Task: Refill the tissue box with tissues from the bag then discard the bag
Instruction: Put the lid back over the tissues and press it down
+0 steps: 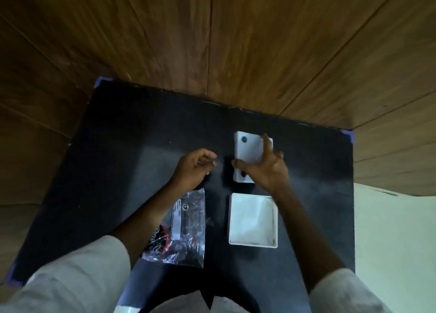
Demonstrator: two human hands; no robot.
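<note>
A white tissue box base (253, 242) sits open on the black table, with white tissues (252, 218) lying inside it. Just beyond it my right hand (264, 168) grips the white box lid (249, 149), which has dark round spots and is tilted up off the table. My left hand (194, 169) hovers to the left of the lid, fingers loosely curled, holding nothing. A crumpled clear plastic bag (186, 227) with a white label and red and black print lies flat under my left forearm, left of the box base.
The black table (118, 171) fills the middle of the view, with blue tape at its corners (100, 80). Wooden panels (236, 41) surround it. A pale floor patch (396, 230) shows at the right.
</note>
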